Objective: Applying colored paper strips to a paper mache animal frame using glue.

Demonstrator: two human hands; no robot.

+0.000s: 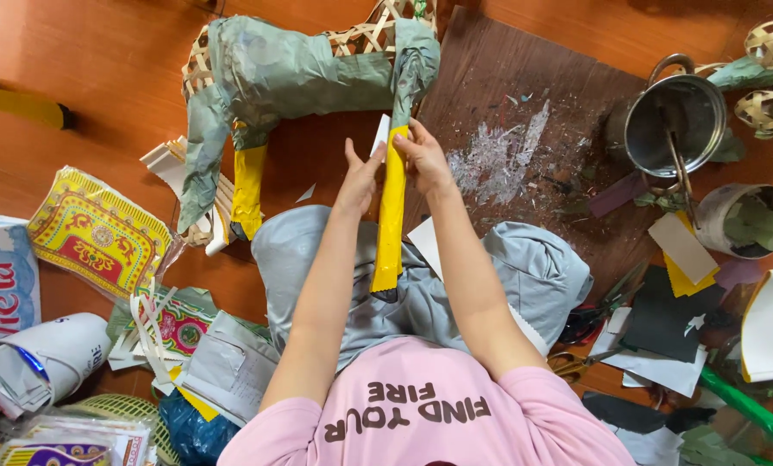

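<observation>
Nearest the camera was the person's pink shirt (430, 414), with grey trousers (524, 276) beyond. At far left lay a printed yellow-and-red packet (97, 233). The left hand (361, 177) pressed flat, fingers extended, against a yellow paper strip (390, 216) on the leg of a woven bamboo animal frame (309, 69) clad in green paper. The right hand (423, 160) pinched the strip's upper edge. Adhesion could not be confirmed; smoothing downward would likely avoid creases. A steel pot (671, 121) stood right.
</observation>
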